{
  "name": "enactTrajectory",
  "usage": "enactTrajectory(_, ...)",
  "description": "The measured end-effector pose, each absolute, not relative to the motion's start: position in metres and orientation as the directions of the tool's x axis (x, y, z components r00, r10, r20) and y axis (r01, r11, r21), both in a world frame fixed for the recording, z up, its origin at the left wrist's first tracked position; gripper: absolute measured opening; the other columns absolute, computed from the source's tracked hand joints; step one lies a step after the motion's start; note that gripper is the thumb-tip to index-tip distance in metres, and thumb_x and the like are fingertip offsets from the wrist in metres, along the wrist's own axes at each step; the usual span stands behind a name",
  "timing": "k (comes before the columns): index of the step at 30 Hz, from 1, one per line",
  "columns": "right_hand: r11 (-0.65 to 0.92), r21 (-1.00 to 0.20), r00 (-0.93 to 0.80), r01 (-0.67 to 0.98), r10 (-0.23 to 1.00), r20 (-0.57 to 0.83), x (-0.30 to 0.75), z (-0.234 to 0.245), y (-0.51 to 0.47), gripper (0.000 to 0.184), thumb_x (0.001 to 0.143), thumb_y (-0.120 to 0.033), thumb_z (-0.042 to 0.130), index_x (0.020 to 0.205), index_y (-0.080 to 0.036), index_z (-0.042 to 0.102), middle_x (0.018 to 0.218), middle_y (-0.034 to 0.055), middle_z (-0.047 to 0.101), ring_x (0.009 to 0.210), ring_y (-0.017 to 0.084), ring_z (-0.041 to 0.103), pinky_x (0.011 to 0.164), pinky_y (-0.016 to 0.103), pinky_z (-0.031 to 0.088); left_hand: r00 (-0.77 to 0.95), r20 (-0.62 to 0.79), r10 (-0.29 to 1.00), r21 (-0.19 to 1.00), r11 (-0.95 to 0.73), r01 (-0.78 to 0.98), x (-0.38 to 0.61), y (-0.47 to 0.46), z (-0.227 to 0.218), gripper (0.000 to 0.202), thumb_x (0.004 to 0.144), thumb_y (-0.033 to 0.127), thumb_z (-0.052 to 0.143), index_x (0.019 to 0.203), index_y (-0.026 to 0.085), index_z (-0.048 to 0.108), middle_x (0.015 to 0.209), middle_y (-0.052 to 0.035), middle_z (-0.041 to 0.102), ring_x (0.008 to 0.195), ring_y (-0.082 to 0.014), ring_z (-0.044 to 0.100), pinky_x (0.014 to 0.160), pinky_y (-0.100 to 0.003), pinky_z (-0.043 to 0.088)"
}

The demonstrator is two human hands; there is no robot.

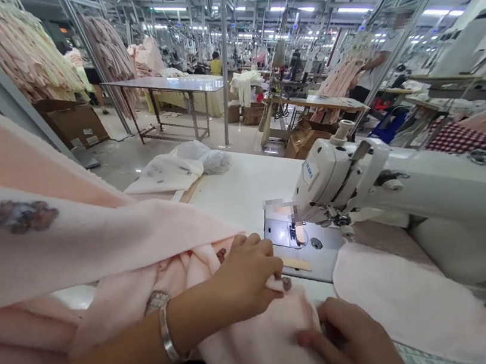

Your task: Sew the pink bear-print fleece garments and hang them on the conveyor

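Note:
My left hand [250, 274], a silver bangle on its wrist, is closed on a fold of pale pink fleece fabric [265, 341] just left of the machine's needle plate [280, 234]. At the lower right my right hand [353, 341] pinches the edge of the same fabric between thumb and fingers. A wide stretch of the fleece, with a printed flower motif, rises across the left side. The white sewing machine [336, 175] stands beyond my right hand, its needle area lit. Another pale pink fleece piece [388, 282] lies right of the plate, apart from my hands.
A white piece of cloth and clear plastic [177, 167] lie at the table's [246, 175] far left corner. Behind are a metal-legged table [166, 84], a cardboard box [72, 121] and racks of hanging garments [21, 50]. A person [375, 61] stands at the right.

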State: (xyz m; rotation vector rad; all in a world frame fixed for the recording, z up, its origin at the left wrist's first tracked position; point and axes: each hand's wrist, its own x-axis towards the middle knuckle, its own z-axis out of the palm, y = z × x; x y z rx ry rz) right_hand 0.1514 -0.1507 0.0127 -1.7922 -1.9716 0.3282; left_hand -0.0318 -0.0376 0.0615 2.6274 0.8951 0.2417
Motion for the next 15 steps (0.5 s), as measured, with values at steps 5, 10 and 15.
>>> enactTrajectory(5,-0.17,-0.897,-0.063,0.408,0.975,-0.214,0.146,0.026,-0.143,0.05,0.085,-0.061,0.037,0.057,-0.019,0.038,0.059,-0.0027,0.039,0.055,0.01,0.038,0.05,0.021,0.03,0.809,-0.056,0.585,0.777,-0.484,0.404,-0.046,-0.026,0.083,0.012,0.072,0.013,0.062,0.08,0.02,0.055,0.083,0.0056,0.058,0.085,-0.0138,0.054,0.085,-0.029,0.038)
enactTrajectory(10,-0.164,-0.929,-0.092,0.332,0.974,-0.205,0.149,0.03,-0.138,0.062,0.085,-0.069,0.02,0.059,-0.019,0.047,0.056,-0.0015,0.04,0.054,0.012,0.036,0.052,0.025,0.029,0.804,-0.094,0.587,0.801,-0.435,0.411,-0.048,-0.021,0.09,0.005,0.077,0.02,0.057,0.082,0.02,0.055,0.078,0.0045,0.056,0.077,-0.0136,0.052,0.066,-0.022,0.039)
enactTrajectory(15,-0.102,-0.891,-0.028,0.442,0.991,-0.128,0.145,0.028,-0.134,0.054,0.074,-0.07,0.048,0.058,-0.018,0.049,0.058,-0.0029,0.038,0.056,0.011,0.037,0.05,0.023,0.029,0.822,-0.085,0.563,0.751,-0.506,0.424,-0.047,-0.022,0.097,0.007,0.079,0.024,0.06,0.083,0.02,0.056,0.074,0.0049,0.057,0.072,-0.0127,0.052,0.061,-0.02,0.037)
